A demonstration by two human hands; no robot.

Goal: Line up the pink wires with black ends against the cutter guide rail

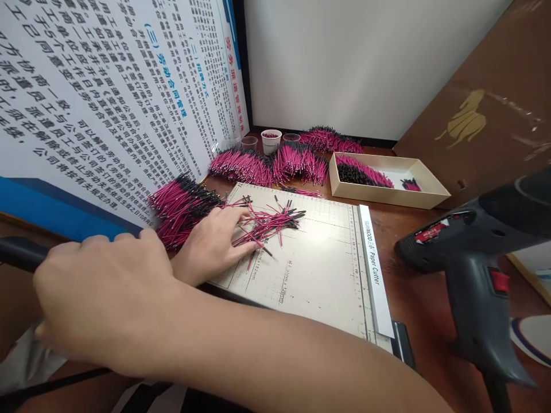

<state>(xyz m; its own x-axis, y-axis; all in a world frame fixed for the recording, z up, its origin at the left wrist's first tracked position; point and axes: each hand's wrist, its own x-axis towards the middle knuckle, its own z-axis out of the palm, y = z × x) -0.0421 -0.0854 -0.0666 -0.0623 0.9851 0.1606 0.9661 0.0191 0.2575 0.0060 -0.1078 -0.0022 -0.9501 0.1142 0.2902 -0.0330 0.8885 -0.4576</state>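
Note:
My left hand (pixel 215 244) rests on the left part of a cream paper cutter board (pixel 318 269). Its thumb and fingers are curled around one side of a loose heap of short pink wires (pixel 273 221) with black ends. Some wires stick out between thumb and fingertips. My right arm crosses in front, and my right hand (pixel 105 287) is closed in a fist around a black handle (pixel 19 253) at the far left. The rest of that handle is out of frame. Bundled pink wires (pixel 185 206) lie just beyond my left hand.
More piles of pink wires (pixel 258 166) line the back, near a white cup (pixel 271 142) and clear cups. A cream box (pixel 387 195) holds further wires. At right stands a dark heat gun (pixel 469 287). A printed board (pixel 172 74) walls the left side.

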